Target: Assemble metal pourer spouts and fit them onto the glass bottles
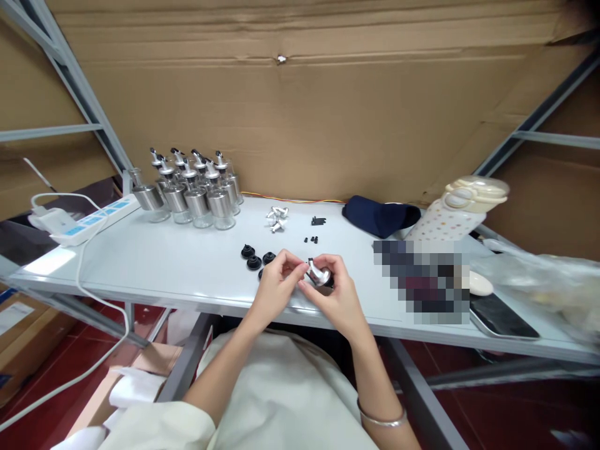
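Just above the table's front edge, my right hand grips a silver bottle pour spout with black parts at its tip and base. My left hand meets it from the other side, thumb and forefinger pinched at the spout's tip; whatever they pinch is too small to make out. Several round black stoppers lie beside the left hand, one partly hidden by it. Beyond the hands are loose silver spouts, small black caps and thin black pieces.
Several glass-and-steel bottles with pourers stand at the back left, near a white power strip with a trailing cable. To the right are a navy cap, a dotted flask, a phone and a plastic bag. Cardboard walls the back.
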{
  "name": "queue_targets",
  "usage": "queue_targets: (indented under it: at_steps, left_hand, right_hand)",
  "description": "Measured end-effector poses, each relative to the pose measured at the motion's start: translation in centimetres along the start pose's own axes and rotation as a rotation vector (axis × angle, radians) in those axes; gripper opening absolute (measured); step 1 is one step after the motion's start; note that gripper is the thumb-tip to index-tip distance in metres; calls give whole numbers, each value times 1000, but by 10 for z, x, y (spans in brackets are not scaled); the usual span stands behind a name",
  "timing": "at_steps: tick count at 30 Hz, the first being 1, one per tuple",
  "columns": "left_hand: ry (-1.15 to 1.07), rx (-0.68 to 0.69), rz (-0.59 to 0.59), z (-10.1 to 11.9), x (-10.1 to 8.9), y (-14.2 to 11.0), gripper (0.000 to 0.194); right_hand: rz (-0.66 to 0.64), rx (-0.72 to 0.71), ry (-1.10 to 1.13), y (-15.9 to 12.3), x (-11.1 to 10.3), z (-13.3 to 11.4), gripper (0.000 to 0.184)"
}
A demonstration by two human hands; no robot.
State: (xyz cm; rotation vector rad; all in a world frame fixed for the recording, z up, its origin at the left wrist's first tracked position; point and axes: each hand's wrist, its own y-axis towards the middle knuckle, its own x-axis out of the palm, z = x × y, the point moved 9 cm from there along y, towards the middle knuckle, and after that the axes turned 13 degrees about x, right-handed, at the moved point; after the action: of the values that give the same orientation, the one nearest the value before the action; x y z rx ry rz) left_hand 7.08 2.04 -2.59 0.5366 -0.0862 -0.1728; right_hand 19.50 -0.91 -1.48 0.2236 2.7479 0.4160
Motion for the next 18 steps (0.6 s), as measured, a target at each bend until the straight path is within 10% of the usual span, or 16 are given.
queue_targets:
  at_steps: [18]
  left_hand:
    - [33, 23, -29, 6, 2, 1, 16]
  right_hand:
    - [49, -28, -14, -1, -4, -5, 23]
